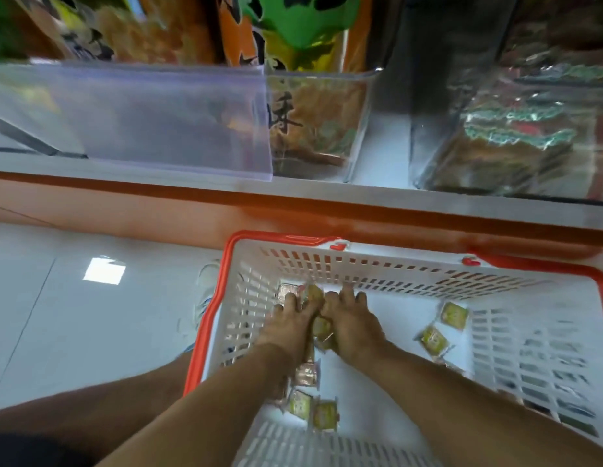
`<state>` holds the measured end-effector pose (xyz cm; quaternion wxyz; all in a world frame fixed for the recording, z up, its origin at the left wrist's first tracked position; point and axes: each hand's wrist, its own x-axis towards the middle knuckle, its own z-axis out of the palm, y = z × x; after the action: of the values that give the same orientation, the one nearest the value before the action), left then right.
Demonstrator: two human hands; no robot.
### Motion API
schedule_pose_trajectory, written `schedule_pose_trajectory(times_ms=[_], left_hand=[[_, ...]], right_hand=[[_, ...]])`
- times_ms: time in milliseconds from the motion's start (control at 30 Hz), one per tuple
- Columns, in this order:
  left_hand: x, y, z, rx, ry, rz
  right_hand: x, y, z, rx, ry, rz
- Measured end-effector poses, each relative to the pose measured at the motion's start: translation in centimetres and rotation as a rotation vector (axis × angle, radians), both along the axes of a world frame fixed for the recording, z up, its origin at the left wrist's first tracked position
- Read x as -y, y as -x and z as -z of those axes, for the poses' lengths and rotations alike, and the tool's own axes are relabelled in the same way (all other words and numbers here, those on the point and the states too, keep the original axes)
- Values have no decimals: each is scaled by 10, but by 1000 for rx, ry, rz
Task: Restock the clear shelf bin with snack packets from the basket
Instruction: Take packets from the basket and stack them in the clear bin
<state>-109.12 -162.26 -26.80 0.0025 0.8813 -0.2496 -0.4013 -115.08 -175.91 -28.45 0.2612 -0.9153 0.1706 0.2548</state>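
Observation:
A white basket (360,264) with an orange rim sits on the floor below the shelf. Several small yellow-green snack packets lie on its bottom, two loose ones (454,315) at the right and more (323,414) near my forearms. My left hand (288,326) and my right hand (352,323) are side by side at the basket's far left corner, fingers curled over a small heap of packets (322,326) held between them. A clear shelf bin (438,136) stands on the shelf at the upper right, with brown packets inside.
A clear flap (152,119) hangs over the shelf front at the left, with a clear bin of large orange bags (313,123) beside it. An orange strip (293,200) edges the shelf. Glossy white floor tiles (91,298) lie left of the basket.

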Motion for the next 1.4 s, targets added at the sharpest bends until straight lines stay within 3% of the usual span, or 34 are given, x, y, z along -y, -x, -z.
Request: schedule_pose_trajectory(times_ms=[167,333,467,533,633,933,1067,1233,1400], left_hand=[[1,14,10,-174,209,-200],[-4,13,1,-401,327,-432],[6,14,-25,-725,478,-790],[15,12,-44,-839,470,-852],[30,8,-80,-946,478,-883],[76,14,-239,-918,557,-760],[81,9,-314,-1115,691,-683],[89,10,-374,-1163,958,-596],[112,19,-385,-1013,1153,-703]], right_hand=[[-8,16,0,-13,-13,7],[9,21,-15,-76,-428,176],[38,19,-46,-216,-575,294],[51,22,-69,-226,-606,324],[63,27,-115,-201,-622,361],[92,57,-289,98,-619,434],[106,64,-357,218,-570,344],[117,60,-400,472,-518,266],[130,49,-407,620,-474,199]])
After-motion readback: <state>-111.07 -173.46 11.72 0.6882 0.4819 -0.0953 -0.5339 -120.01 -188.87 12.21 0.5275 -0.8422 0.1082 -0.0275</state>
